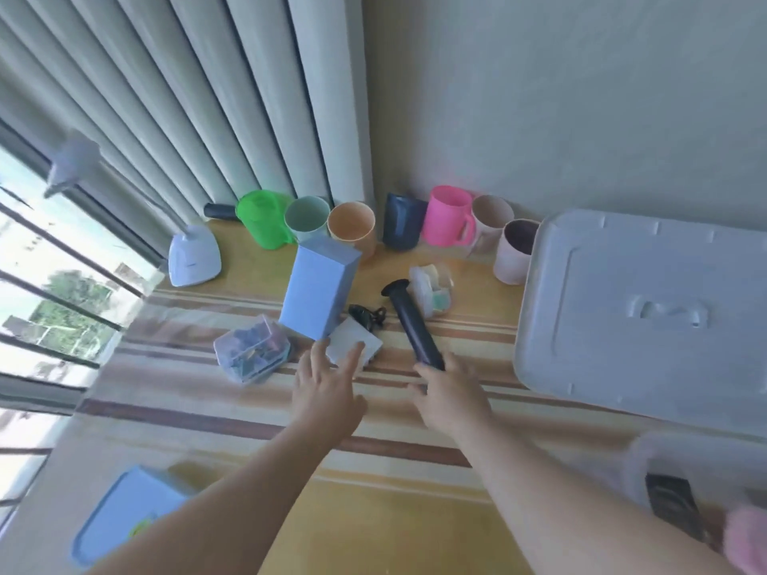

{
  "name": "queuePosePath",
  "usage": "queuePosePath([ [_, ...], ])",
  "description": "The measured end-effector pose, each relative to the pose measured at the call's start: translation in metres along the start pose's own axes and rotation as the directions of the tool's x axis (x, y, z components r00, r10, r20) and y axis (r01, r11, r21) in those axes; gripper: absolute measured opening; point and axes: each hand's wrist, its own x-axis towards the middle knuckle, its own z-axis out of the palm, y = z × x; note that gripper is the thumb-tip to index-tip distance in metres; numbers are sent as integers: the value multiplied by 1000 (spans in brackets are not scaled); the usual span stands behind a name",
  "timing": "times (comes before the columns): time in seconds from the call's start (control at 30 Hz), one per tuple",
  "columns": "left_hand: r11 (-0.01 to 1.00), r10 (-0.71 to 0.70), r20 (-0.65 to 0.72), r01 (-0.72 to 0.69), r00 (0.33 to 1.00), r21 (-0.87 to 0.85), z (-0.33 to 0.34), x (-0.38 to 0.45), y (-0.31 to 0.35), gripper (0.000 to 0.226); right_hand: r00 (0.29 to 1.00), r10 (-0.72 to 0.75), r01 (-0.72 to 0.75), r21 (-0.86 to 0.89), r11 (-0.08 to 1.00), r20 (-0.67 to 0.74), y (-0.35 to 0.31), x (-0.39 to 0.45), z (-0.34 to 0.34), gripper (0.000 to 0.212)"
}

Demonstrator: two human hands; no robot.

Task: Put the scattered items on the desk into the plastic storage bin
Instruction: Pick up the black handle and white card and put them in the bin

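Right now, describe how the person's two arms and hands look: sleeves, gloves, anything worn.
Both forearms enter from the bottom edge and are bare as far as the head view shows, with no sleeve in sight. The left hand and the right hand are bare too: no gloves, and no watch, bracelet or ring can be made out, though the picture is somewhat blurred. No markings are visible.

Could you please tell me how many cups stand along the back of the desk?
7, in a row: green, pale teal, orange, navy, pink, beige, pale pink beside the lid.
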Motion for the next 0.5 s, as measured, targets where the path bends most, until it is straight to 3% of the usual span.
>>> queuePosePath([
  [0.13, 998, 12, -72, -16, 997, -56, 14, 19, 3, 67, 996, 13, -21, -88, 996, -86, -1, -20, 14, 15],
  [0.27, 990, -21, -140, 2, 990, -139, 15, 22, 7, 46, 992, 119, -122, 105, 987, 28, 6, -60, 31, 7],
  [0.4, 989, -31, -89, 18, 996, -144, 18, 3, 4, 73, 992, 55, -66, 96, 993, 110, 7, -103, 43, 18],
  [0.5, 989, -21, -31, 16, 999, -150, 17, -28, 0, 90, 996, 21, -37, 169, 985, 92, 3, -132, 37, 24],
])
